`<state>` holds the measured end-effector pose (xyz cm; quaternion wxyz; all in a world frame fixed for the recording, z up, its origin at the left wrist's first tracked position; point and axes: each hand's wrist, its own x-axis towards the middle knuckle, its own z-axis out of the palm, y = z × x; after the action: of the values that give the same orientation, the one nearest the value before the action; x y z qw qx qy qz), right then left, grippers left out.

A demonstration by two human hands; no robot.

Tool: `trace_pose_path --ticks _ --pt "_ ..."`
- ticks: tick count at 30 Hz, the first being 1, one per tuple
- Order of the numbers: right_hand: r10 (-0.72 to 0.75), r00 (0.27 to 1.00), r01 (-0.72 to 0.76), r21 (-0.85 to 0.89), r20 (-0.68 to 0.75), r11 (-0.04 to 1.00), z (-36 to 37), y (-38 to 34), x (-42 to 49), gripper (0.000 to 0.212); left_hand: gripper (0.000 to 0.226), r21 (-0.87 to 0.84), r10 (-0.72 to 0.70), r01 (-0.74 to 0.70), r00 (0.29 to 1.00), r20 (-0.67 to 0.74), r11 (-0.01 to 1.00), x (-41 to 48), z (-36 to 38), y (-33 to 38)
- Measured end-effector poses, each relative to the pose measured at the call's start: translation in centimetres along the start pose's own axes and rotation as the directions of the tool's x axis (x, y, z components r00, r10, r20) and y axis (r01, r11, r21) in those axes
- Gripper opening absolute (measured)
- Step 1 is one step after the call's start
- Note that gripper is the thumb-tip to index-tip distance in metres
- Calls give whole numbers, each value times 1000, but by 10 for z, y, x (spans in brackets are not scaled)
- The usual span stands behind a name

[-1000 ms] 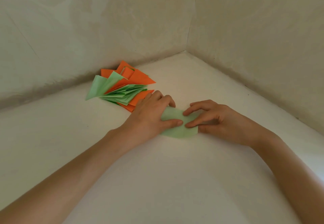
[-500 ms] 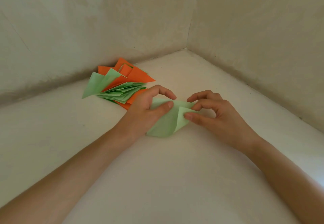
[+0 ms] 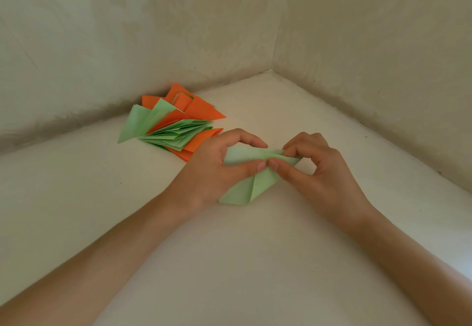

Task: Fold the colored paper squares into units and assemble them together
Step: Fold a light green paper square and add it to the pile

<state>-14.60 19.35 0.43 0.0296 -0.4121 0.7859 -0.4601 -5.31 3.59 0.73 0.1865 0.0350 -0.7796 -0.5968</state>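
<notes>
A light green paper (image 3: pixel 251 185), partly folded, is held just above the white surface in the middle of the view. My left hand (image 3: pixel 217 170) pinches its left part between thumb and curled fingers. My right hand (image 3: pixel 314 170) pinches its right end, thumb tip meeting the left thumb on the fold. The paper's lower point hangs down toward me. A pile of folded green and orange units (image 3: pixel 173 126) lies to the left, behind my left hand, near the wall.
The white surface (image 3: pixel 229 261) runs into a corner between two pale walls (image 3: pixel 274 44). The left wall stands just behind the pile, the right wall close beyond my right hand.
The green paper lay flat under both hands a second ago. Both hands have lifted it off the surface and now pinch it, with the fold opened into a hanging flap.
</notes>
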Motion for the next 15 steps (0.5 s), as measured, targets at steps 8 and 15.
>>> trace_pose_path --ticks 8,15 --pt "-72 993 66 -65 -90 996 2 -3 -2 30 17 -9 84 -84 996 33 996 -3 1 3" --pt "-16 997 15 -23 -71 1000 1 -5 -3 23 19 30 125 -127 991 42 992 -4 2 5"
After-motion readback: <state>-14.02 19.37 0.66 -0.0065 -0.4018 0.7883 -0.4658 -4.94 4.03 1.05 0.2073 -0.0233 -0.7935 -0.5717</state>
